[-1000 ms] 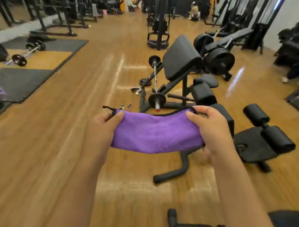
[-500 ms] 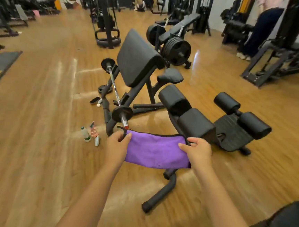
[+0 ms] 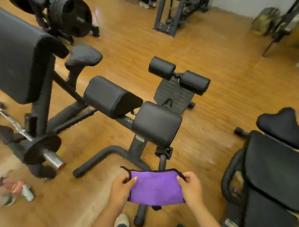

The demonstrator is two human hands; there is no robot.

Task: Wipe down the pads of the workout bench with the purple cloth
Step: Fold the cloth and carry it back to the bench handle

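Note:
The purple cloth (image 3: 155, 187), edged in black, hangs stretched between both hands low in the view. My left hand (image 3: 121, 188) pinches its left edge and my right hand (image 3: 192, 188) pinches its right edge. Just beyond the cloth stands the black workout bench with two thick thigh pads, the left pad (image 3: 110, 96) and the right pad (image 3: 156, 123). Farther back sit its two round ankle rollers (image 3: 179, 75) above a ribbed footplate (image 3: 173, 95). The cloth is in front of the bench frame and touches no pad.
A curl bench with a large slanted pad (image 3: 13, 54) and a loaded barbell (image 3: 38, 150) stands to the left. Another padded bench (image 3: 275, 178) stands to the right. Spray bottles (image 3: 13, 192) lie on the wood floor at lower left. Weight plates (image 3: 68, 15) sit behind.
The view has swung right and down and come closer to the bench. Both hands still hold the cloth, now lower and nearer the bench's front legs.

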